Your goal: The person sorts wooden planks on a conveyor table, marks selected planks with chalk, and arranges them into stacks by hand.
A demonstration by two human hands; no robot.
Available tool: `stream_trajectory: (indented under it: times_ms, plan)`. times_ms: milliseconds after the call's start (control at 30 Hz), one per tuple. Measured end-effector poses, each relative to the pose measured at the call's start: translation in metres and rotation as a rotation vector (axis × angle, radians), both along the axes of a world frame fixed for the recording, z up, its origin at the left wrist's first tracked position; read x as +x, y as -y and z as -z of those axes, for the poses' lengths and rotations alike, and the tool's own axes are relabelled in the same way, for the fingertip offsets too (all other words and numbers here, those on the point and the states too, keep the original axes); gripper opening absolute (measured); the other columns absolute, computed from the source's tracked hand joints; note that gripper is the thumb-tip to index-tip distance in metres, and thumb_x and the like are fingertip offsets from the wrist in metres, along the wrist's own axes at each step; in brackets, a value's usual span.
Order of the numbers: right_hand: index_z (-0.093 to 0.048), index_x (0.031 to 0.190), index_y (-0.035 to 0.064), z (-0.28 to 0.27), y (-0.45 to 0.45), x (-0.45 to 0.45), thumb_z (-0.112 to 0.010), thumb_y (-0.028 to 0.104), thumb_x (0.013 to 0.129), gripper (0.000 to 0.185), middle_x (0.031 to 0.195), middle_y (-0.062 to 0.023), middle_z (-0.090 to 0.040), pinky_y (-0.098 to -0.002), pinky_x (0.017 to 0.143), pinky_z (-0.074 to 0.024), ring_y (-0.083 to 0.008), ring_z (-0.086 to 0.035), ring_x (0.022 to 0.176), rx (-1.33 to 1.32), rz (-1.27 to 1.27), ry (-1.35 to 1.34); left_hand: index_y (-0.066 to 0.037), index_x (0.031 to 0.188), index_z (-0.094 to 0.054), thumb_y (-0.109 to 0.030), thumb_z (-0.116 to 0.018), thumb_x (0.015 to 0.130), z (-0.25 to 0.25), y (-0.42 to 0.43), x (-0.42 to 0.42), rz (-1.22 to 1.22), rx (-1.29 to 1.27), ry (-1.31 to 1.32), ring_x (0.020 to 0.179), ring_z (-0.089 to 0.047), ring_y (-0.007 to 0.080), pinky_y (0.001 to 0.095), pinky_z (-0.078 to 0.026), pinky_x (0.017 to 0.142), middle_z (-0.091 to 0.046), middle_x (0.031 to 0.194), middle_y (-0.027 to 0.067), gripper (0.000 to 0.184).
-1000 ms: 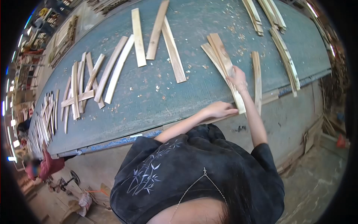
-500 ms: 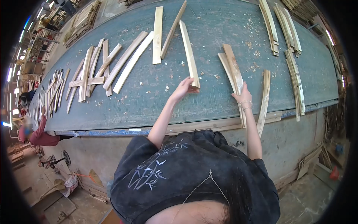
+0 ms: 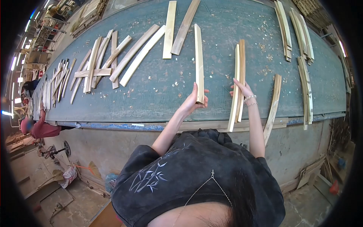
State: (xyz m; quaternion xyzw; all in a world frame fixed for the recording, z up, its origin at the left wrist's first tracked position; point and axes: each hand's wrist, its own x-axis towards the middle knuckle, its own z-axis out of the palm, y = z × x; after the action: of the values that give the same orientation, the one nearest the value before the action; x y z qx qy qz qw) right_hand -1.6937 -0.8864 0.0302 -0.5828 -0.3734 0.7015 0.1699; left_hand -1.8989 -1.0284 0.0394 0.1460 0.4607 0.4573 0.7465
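Note:
My left hand (image 3: 194, 99) grips the near end of a pale wooden strip (image 3: 199, 60), thumb on its left side and fingers round its right. To the right, my right hand (image 3: 243, 89) is closed round two or so narrow strips (image 3: 239, 64) standing on edge side by side, their near ends reaching the table's front edge. Two flat strips lie beyond my left hand, a pale one (image 3: 169, 30) and a browner one (image 3: 186, 26). Right of my right hand, another strip (image 3: 273, 106) overhangs the edge.
The long green table (image 3: 151, 102) carries wood shavings. Crossed strips (image 3: 92, 72) lie at the left, and small stacks (image 3: 304, 90) at the right. A person in a red top (image 3: 41, 128) is at the far left end. A fan (image 3: 66, 148) stands below.
My left hand moved from the right-hand strips to the pale strip and took hold of its near end. The strips in my right hand came together and turned more upright. The view shifted.

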Motion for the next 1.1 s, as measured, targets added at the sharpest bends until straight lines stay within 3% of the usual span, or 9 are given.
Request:
stream_trajectory:
  times_ms: [100,167,367,533,700,800,833,900,1100]
  plan:
    - [-0.039,0.102,0.0029,0.021,-0.003,-0.001,-0.068,0.037,0.066,0.057,0.078,-0.0123,-0.057,-0.0351,0.053,-0.0511,-0.0235,-0.06,0.061,0.056,-0.063,0.099,-0.003,0.103,-0.043,-0.067,-0.011,0.076,0.003,0.002,0.001,-0.018,-0.039,0.003,0.057,-0.05,0.0129,0.0266,-0.043,0.056,-0.049,0.066,0.0028,0.076]
    - [-0.037,0.104,0.0017,0.023,0.005,-0.008,-0.07,0.04,0.061,0.066,0.087,-0.0159,-0.057,-0.0395,0.066,-0.0482,-0.0292,-0.059,0.074,0.782,-0.231,0.788,-0.004,0.099,-0.044,-0.069,-0.012,0.075,0.001,0.003,0.001,-0.045,-0.049,0.045,0.058,-0.052,0.0134,0.027,-0.043,0.056,-0.05,0.066,0.0035,0.077]
    - [-0.026,0.117,0.0087,0.017,0.025,-0.009,-0.071,0.031,0.059,0.077,0.095,-0.0212,-0.052,-0.0425,0.068,-0.0457,-0.0374,-0.055,0.083,0.641,-0.374,1.015,-0.003,0.094,-0.045,-0.066,-0.028,0.076,-0.008,-0.002,0.003,-0.221,-0.065,0.341,0.061,-0.054,0.0172,0.0302,-0.046,0.058,-0.053,0.074,0.0077,0.067]
    - [-0.025,0.119,0.0107,0.015,0.032,-0.019,-0.07,0.025,0.061,0.075,0.096,-0.0188,-0.049,-0.0413,0.067,-0.0467,-0.0357,-0.056,0.08,0.661,-0.33,1.132,-0.004,0.096,-0.041,-0.039,-0.054,0.079,-0.016,-0.004,0.0,-0.136,-0.082,0.069,0.068,-0.058,0.0216,0.0289,-0.051,0.059,-0.055,0.078,0.0101,0.041]
    - [-0.025,0.119,0.0109,0.016,0.032,-0.021,-0.07,0.024,0.062,0.074,0.096,-0.0196,-0.049,-0.0418,0.067,-0.0466,-0.0363,-0.055,0.08,0.66,-0.311,1.144,-0.002,0.106,-0.039,-0.04,-0.05,0.081,0.004,-0.003,-0.007,-0.084,-0.148,0.253,0.07,-0.058,0.022,0.0288,-0.05,0.062,-0.055,0.079,0.0099,0.047]
    - [-0.024,0.119,0.0111,0.017,0.033,-0.021,-0.07,0.024,0.062,0.074,0.096,-0.0196,-0.049,-0.042,0.067,-0.0466,-0.0365,-0.055,0.08,0.671,-0.306,1.139,-0.001,0.103,-0.048,-0.044,-0.053,0.077,0.038,-0.005,-0.013,0.244,0.036,-0.664,0.09,-0.053,0.0268,0.038,-0.045,0.075,-0.053,0.09,0.0144,0.05]
    - [-0.024,0.119,0.0112,0.017,0.033,-0.021,-0.069,0.023,0.062,0.074,0.097,-0.0195,-0.049,-0.0421,0.067,-0.0465,-0.0365,-0.055,0.08,0.668,-0.307,1.136,-0.001,0.103,-0.048,-0.044,-0.053,0.077,0.035,-0.012,-0.017,0.235,0.046,-0.664,0.09,-0.053,0.0268,0.038,-0.045,0.075,-0.053,0.09,0.0144,0.05]
    - [-0.024,0.12,0.0112,0.019,0.034,-0.021,-0.069,0.023,0.062,0.074,0.097,-0.019,-0.048,-0.0419,0.067,-0.0465,-0.0365,-0.055,0.08,0.671,-0.302,1.141,-0.003,0.099,-0.053,-0.038,-0.056,0.075,0.028,-0.035,-0.035,0.353,0.209,-1.574,0.096,-0.047,0.0297,0.0409,-0.041,0.077,-0.048,0.097,0.0171,0.042]
    - [-0.024,0.12,0.0115,0.021,0.034,-0.023,-0.069,0.023,0.062,0.074,0.097,-0.019,-0.048,-0.0421,0.066,-0.0464,-0.0362,-0.055,0.079,0.668,-0.284,1.149,-0.011,0.119,-0.036,-0.036,-0.056,0.073,0.06,-0.171,-0.126,0.13,0.109,-2.153,0.095,-0.046,0.0279,0.0431,-0.044,0.069,-0.045,0.099,0.0149,0.057]
